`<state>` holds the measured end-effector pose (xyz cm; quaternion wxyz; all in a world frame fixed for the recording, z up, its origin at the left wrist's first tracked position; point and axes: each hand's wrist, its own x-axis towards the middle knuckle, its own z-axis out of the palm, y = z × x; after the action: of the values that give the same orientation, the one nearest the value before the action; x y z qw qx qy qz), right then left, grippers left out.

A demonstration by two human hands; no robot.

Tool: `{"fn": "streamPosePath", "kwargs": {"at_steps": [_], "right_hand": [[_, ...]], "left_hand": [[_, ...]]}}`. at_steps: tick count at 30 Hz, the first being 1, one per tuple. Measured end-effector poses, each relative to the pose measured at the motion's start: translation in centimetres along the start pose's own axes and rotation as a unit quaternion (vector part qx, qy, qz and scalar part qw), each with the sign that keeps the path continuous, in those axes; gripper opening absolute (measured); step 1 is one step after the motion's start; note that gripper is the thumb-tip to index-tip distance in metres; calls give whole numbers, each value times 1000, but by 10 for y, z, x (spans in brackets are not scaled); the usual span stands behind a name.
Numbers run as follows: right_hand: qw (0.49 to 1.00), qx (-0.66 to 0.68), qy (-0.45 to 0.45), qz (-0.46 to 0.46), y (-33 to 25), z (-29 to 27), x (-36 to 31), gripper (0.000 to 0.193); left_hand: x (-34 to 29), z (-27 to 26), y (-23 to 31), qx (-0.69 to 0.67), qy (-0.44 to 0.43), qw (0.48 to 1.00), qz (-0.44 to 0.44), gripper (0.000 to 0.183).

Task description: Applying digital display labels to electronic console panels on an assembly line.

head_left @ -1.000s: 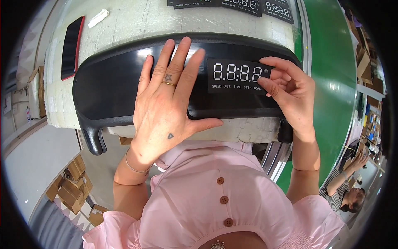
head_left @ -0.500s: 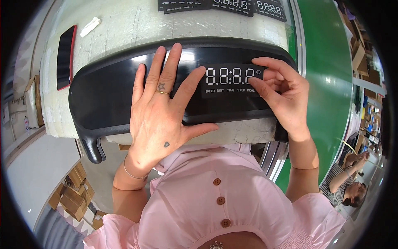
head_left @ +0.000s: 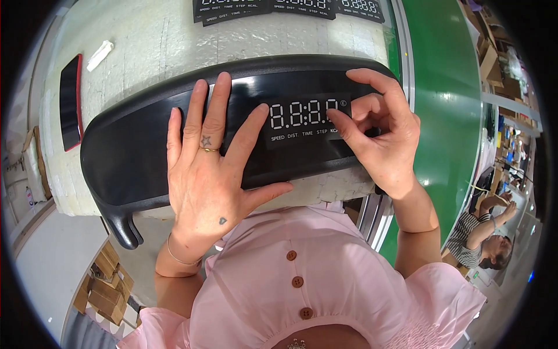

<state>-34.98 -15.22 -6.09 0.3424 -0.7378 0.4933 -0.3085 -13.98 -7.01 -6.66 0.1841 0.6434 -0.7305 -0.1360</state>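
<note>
A long black plastic console housing (head_left: 139,145) with a glossy face lies in front of me. On its right half is a thin dark display label (head_left: 302,119) with white digit segments and small lettering. My left hand (head_left: 212,166) lies on the housing with fingers spread. Its index fingertip touches the label's left edge, and the thumb stretches past the housing's near edge. My right hand (head_left: 383,128) pinches the label's right end, thumb on its front and some fingers curled at its edge. The index finger arches above, near the housing's far rim.
Several similar display labels (head_left: 302,9) lie at the far side of the worktop (head_left: 279,41), which is covered in pale wrap. A phone with a red edge (head_left: 71,102) and a white crumpled scrap (head_left: 100,55) lie at left. Cardboard boxes (head_left: 107,296) stand lower left. Another person (head_left: 479,235) sits at right.
The whole view has shifted, and the housing appears turned slightly, its left end lower. Both hands keep nearly the same places on it; my right fingers have curled a little more.
</note>
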Motion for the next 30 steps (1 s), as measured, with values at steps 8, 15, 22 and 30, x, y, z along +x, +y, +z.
{"fn": "streamPosePath", "kwargs": {"at_steps": [8,15,22,30], "right_hand": [[998,-49,-24,12,-10,-2,2,43],[973,-216,-50,-58,-20,-5,5,48],[970,-238,-14,-57,3,-27,24,51],[964,-239,-9,-117,31,-19,24,54]], "left_hand": [[1,-1,0,7,-9,1000,-1,91],[1,0,-1,9,-10,1000,9,94],[-3,-2,-2,19,-9,999,27,75],[-8,1,-8,-11,51,994,101,56]]}}
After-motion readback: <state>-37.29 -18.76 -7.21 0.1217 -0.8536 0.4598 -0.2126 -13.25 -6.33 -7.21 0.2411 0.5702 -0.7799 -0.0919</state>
